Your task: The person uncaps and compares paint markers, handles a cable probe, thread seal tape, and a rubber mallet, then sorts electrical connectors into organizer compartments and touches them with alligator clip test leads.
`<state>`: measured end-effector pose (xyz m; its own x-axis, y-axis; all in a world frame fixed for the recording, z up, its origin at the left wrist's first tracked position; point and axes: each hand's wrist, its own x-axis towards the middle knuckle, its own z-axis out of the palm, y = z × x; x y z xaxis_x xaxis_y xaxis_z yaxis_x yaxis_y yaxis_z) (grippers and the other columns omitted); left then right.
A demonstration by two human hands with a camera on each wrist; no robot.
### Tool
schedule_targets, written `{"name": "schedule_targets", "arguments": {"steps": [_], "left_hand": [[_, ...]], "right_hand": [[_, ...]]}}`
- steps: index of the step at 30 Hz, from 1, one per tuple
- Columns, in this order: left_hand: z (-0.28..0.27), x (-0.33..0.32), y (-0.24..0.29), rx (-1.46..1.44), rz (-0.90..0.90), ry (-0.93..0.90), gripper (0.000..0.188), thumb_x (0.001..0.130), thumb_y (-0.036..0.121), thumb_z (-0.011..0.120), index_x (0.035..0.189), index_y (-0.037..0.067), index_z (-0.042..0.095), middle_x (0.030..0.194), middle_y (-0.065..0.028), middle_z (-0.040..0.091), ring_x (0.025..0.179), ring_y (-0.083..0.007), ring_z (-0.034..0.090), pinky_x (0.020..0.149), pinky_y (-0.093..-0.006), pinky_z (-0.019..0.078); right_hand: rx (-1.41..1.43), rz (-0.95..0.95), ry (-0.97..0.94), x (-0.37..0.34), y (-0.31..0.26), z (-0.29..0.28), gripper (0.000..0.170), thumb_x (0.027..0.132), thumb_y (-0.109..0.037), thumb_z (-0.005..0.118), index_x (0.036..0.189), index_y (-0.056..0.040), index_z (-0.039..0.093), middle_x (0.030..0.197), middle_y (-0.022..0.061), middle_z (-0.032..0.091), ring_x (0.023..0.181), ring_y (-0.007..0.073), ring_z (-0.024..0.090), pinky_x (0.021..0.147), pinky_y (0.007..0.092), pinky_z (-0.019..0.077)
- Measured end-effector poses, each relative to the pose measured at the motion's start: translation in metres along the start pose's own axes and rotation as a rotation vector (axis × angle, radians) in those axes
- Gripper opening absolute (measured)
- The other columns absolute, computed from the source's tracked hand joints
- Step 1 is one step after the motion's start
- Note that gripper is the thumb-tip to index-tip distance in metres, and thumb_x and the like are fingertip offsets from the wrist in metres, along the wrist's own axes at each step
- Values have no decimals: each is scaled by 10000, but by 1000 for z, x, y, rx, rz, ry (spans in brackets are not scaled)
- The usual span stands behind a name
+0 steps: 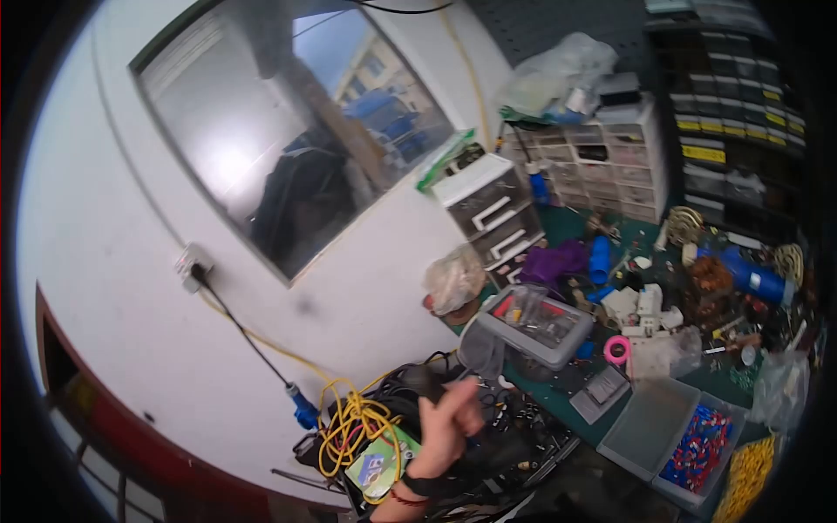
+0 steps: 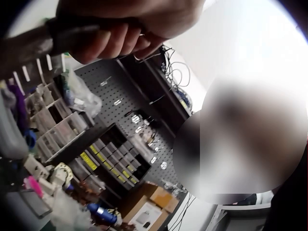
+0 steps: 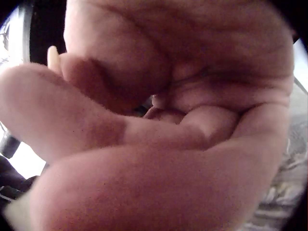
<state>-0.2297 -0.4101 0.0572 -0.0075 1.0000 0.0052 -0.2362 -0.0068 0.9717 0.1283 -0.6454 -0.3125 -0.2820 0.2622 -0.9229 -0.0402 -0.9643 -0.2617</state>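
My left hand [image 1: 445, 436], with a dark band and a red cord at the wrist, is low in the head view, over the floor clutter beside the bench. In the left wrist view its fingers wrap a dark, rod-like handle [image 2: 29, 50] running out to the left. The far end of that handle leaves the frame, so its kind is hidden. My right hand [image 3: 159, 115] fills the right wrist view, fingers loosely bent across the palm and nothing visible held. It is outside the head view.
Coiled yellow cable [image 1: 357, 427] and a green box [image 1: 379, 462] lie below the wall socket. The green bench holds a grey organizer case [image 1: 558, 349], an open box of red and blue connectors [image 1: 641, 427] and small-drawer cabinets [image 1: 602, 170]. A window [image 1: 288, 131] fills part of the wall.
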Motion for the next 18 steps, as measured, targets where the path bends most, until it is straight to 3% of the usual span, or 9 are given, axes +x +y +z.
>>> {"name": "schedule_targets", "arguments": {"steps": [3,6,9,11,12,13,14,17,18], "left_hand": [[10,-7,29,54,426,-5,386,939,222,492,595,98,369,502,-5,333,429,-132,323,457,-305,334],[-22,11,-26,31,123,8,514,925,191,540,498,130,261,435,7,238,360,-141,230,407,-312,271],[-23,41,-49,-43,-74,22,463,905,121,621,508,86,386,459,19,328,377,-110,297,421,-275,239],[-10,36,-8,94,31,21,427,889,137,649,530,78,427,492,9,389,408,-103,341,431,-269,239],[-25,33,7,21,53,-121,399,884,123,630,538,67,439,504,-1,422,425,-109,374,443,-265,301],[-30,27,15,3,285,-149,354,869,88,606,552,66,449,501,-21,432,440,-135,415,477,-289,381],[-35,27,1,-7,259,-170,354,869,88,606,552,66,449,501,-21,432,440,-135,415,477,-289,381],[-60,30,-43,-13,339,15,326,818,71,646,568,88,437,497,-42,419,459,-180,451,502,-355,423],[-56,39,-59,-33,248,183,381,870,113,583,537,108,398,448,-21,307,353,-182,314,395,-335,319]], "right_hand": [[53,67,-151,40,36,-18,200,887,-241,611,748,-100,643,542,74,488,464,295,497,481,388,446],[89,31,-154,82,39,-9,198,885,-241,616,748,-101,643,543,69,488,465,286,496,481,382,443],[153,-4,-82,77,40,-10,194,881,-242,624,747,-103,643,544,61,488,467,272,494,481,372,439],[217,-1,-51,73,55,8,192,879,-242,630,747,-104,642,544,56,488,468,263,492,481,365,436],[258,11,-44,73,70,25,191,878,-242,632,747,-104,642,544,54,488,468,259,492,481,362,435],[301,19,-29,68,84,39,190,877,-242,635,746,-105,642,544,51,488,469,254,491,481,358,433],[325,23,-10,62,91,46,189,876,-242,638,746,-106,642,545,48,488,469,250,490,481,355,432],[286,-13,7,69,52,49,186,873,-243,646,745,-107,642,545,41,488,471,237,488,481,345,428],[261,-19,24,65,41,42,185,872,-243,648,745,-108,642,546,38,488,471,232,488,481,341,426]]}}
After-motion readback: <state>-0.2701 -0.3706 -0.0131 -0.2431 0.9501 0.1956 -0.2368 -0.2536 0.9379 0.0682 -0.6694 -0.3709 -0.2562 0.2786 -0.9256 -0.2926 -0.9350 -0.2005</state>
